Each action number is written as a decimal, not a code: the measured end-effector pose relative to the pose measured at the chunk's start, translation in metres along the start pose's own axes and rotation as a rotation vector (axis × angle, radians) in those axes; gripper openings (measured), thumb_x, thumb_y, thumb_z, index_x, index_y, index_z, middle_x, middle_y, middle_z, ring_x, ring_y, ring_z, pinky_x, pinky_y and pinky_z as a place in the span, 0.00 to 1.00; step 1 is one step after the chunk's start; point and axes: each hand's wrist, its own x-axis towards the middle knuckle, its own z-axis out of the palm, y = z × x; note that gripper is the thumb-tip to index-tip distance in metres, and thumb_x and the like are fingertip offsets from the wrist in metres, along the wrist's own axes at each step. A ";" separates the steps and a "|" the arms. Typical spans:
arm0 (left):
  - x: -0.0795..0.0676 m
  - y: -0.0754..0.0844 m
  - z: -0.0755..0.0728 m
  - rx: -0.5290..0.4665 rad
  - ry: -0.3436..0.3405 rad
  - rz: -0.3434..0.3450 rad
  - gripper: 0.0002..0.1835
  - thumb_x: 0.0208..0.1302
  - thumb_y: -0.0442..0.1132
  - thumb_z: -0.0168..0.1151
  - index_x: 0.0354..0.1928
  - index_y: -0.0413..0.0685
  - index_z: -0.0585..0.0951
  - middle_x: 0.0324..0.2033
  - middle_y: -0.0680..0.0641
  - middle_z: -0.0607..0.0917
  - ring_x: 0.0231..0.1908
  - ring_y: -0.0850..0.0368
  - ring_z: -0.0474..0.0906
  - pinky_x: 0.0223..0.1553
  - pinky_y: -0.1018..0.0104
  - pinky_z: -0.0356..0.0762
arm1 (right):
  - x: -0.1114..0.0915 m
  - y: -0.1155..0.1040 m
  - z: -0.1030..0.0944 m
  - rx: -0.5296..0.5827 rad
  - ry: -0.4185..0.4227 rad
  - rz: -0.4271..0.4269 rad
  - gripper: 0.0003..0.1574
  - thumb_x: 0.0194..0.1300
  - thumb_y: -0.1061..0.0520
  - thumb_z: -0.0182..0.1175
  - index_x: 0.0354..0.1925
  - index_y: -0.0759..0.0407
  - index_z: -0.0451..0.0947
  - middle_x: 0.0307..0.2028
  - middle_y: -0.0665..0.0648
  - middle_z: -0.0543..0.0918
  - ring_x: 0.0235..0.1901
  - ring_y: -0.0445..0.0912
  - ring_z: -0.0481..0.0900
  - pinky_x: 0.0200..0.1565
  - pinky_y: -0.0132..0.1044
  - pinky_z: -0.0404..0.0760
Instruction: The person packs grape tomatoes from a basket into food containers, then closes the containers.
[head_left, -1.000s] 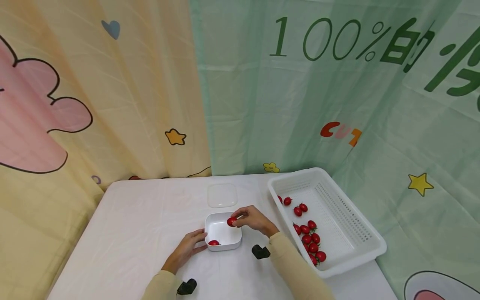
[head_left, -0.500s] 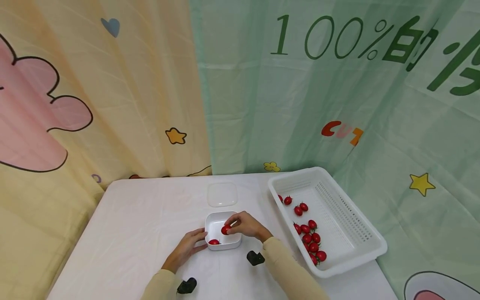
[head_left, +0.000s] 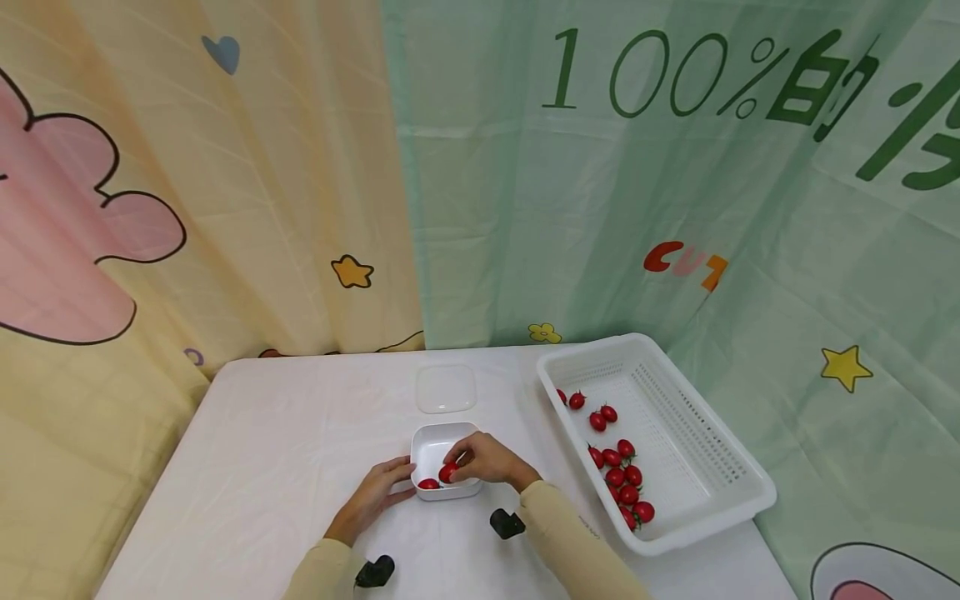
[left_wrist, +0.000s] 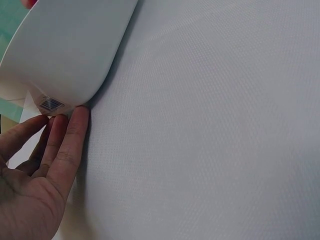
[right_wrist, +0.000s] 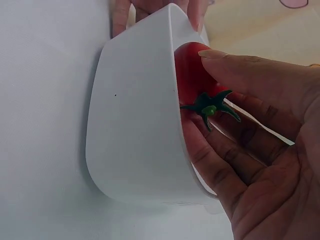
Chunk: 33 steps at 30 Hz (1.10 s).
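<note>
Sleeves [head_left: 573, 542] nearest, pale, a black unit [head_left: 374, 572] by each wrist; small dark print on the right sleeve, too tiny to read. Left hand [head_left: 377, 487]: fingers and thumb fairly straight, tips resting against the left side of the white box [head_left: 450, 493], no grip visible. Right hand [head_left: 491, 458]: thumb and fingers clamped on a tomato [head_left: 447, 472], held within the box towards the front, green stem [right_wrist: 211, 110] facing the wrist. Second tomato [head_left: 428, 484] lies in the box, just left of it. Can't tell if the held one touches bottom.

Step in hand, my read: setting this tomato in the box. Next move calls for letting go gently without nudging its neighbour, box kept steady.

Barcode label [left_wrist: 50, 104] on the box's side, digits not legible. Off to the right, white basket [head_left: 750, 492], more tomatoes [head_left: 628, 495] mostly along its left side. Past the box, clear lid [head_left: 446, 389] flat on the table [head_left: 285, 450]. Farthest, curtains [head_left: 495, 167]: green "100%的" readable, next character cut off; lower, coloured "CUT". No brand seen.
</note>
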 end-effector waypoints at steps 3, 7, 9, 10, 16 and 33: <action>0.000 0.000 0.000 0.000 -0.004 0.002 0.32 0.71 0.46 0.54 0.65 0.26 0.63 0.59 0.32 0.72 0.54 0.44 0.75 0.54 0.51 0.78 | -0.001 -0.002 0.001 -0.022 -0.001 -0.006 0.11 0.55 0.65 0.70 0.39 0.60 0.85 0.33 0.50 0.85 0.34 0.44 0.81 0.42 0.37 0.85; 0.001 -0.001 0.000 0.005 0.002 0.006 0.33 0.71 0.46 0.54 0.65 0.26 0.63 0.59 0.31 0.72 0.54 0.44 0.75 0.54 0.51 0.78 | -0.004 -0.004 0.000 -0.030 -0.008 -0.018 0.11 0.55 0.66 0.69 0.39 0.61 0.85 0.33 0.51 0.85 0.33 0.43 0.82 0.42 0.36 0.85; 0.001 -0.002 0.002 0.009 0.005 0.001 0.32 0.71 0.45 0.54 0.65 0.26 0.63 0.59 0.32 0.73 0.53 0.45 0.75 0.54 0.51 0.78 | -0.005 -0.002 0.000 -0.023 -0.013 -0.019 0.11 0.55 0.65 0.70 0.39 0.62 0.84 0.33 0.51 0.85 0.33 0.43 0.82 0.42 0.36 0.85; 0.001 -0.003 0.002 0.012 0.000 0.004 0.32 0.71 0.45 0.54 0.65 0.26 0.63 0.58 0.32 0.73 0.53 0.45 0.76 0.54 0.51 0.78 | -0.005 -0.001 -0.001 -0.019 -0.017 -0.020 0.11 0.55 0.64 0.70 0.39 0.63 0.84 0.33 0.51 0.85 0.33 0.43 0.82 0.42 0.36 0.85; 0.002 -0.003 0.005 0.000 -0.026 0.018 0.31 0.72 0.43 0.52 0.65 0.24 0.62 0.59 0.30 0.71 0.54 0.44 0.74 0.56 0.49 0.76 | -0.009 0.004 -0.006 -0.015 0.002 -0.045 0.09 0.59 0.60 0.68 0.39 0.62 0.84 0.33 0.50 0.85 0.34 0.43 0.81 0.41 0.36 0.84; 0.002 -0.002 0.001 -0.004 0.007 0.002 0.30 0.72 0.42 0.51 0.65 0.24 0.63 0.59 0.30 0.71 0.54 0.44 0.74 0.55 0.50 0.77 | -0.020 0.009 -0.045 0.144 0.059 -0.090 0.17 0.65 0.58 0.63 0.47 0.69 0.81 0.41 0.55 0.84 0.37 0.45 0.81 0.45 0.38 0.83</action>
